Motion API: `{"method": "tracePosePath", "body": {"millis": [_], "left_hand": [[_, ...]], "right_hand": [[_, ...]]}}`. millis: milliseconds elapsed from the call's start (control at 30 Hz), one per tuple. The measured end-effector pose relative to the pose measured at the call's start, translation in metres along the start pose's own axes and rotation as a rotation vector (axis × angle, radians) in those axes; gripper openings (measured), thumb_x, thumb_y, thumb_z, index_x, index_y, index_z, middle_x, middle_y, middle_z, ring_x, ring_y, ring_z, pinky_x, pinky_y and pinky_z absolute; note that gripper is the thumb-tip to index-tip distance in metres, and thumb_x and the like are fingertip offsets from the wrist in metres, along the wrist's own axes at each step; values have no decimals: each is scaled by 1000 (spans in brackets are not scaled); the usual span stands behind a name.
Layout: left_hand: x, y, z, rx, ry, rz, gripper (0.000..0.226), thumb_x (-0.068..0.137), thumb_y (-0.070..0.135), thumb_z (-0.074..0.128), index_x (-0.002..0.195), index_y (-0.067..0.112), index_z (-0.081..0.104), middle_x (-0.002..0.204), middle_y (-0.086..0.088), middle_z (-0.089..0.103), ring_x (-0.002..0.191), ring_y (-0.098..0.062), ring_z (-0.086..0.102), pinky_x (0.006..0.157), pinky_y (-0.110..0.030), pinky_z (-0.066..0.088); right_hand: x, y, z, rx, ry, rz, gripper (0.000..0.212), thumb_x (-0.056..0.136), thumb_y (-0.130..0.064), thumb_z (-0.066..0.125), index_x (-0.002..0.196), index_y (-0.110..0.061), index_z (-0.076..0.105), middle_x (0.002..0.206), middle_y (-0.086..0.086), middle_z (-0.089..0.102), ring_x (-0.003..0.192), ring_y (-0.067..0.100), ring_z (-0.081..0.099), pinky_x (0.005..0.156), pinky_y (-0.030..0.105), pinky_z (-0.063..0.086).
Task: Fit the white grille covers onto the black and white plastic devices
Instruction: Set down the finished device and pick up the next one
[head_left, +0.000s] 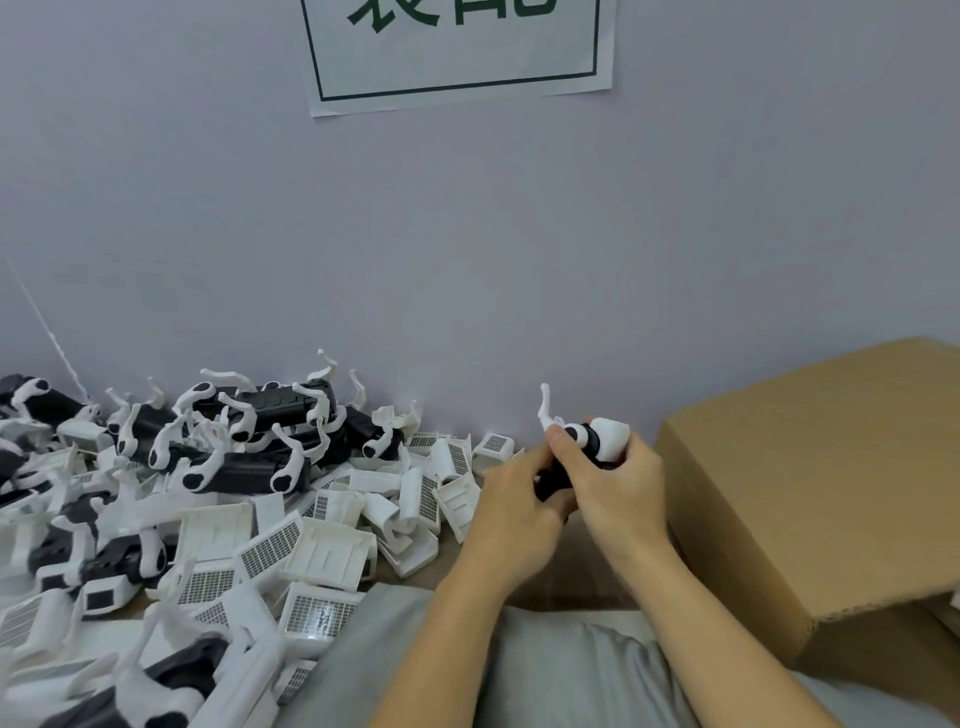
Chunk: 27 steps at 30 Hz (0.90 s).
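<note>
Device (584, 447) gripped by left hand (511, 512), right hand (621, 486); body mostly hidden.

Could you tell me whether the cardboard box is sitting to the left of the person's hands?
No, the cardboard box sits to the right of both hands, while the pile of devices and grille covers lies on the left.

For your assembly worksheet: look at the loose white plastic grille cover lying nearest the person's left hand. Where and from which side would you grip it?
Pinch the white plastic grille cover across its two solid side walls, coming from above and the right, where the left hand already is. The meshed face probably offers poor purchase, and other covers crowd its left side.
</note>
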<state>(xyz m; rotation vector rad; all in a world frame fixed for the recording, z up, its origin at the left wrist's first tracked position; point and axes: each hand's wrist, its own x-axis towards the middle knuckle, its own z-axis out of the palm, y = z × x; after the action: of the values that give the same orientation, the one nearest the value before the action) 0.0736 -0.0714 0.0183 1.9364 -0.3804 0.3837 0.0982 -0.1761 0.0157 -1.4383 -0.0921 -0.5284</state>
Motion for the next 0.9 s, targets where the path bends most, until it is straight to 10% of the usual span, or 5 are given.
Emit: {"method": "tracePosePath", "body": {"millis": [167,300,433,667,900], "left_hand": [[0,-1,2,30,54,32,37,75,10,58,89,44,66,76,18,66,76,-14,64,70,-46,59],[5,1,-2,-8,325,-61,30,89,5,59,108,26,68,89,13,70,85,-15,66,78,-29,52],[8,5,-24,-910,530,-365,21,99,15,46,90,9,64,70,-4,66,64,-23,66,54,-24,52],[12,5,-29,-1113,457,-428,17,74,31,77,73,16,69,71,-5,58,70,-25,61,70,-37,52],[13,-1,-30,-1116,487,-447,40,94,34,59,108,-2,65,81,-14,73,71,-27,72,58,-38,60]], "right_hand": [[-2,-5,1,62,-21,27,23,76,-24,85,90,-21,68,71,-19,70,69,-1,67,55,11,48],[-7,-8,2,107,-196,47,43,94,-25,68,135,-21,56,123,-13,66,105,-1,63,92,24,50],[-5,-3,-1,20,-170,177,49,102,-27,53,150,-22,41,135,-9,51,121,8,52,110,41,42],[-10,-4,7,-67,-269,370,27,96,-4,48,99,-14,73,72,1,72,63,14,66,53,20,46],[-15,-6,6,281,-592,505,35,93,-7,43,114,-13,70,92,15,72,73,27,65,62,31,48]]}}
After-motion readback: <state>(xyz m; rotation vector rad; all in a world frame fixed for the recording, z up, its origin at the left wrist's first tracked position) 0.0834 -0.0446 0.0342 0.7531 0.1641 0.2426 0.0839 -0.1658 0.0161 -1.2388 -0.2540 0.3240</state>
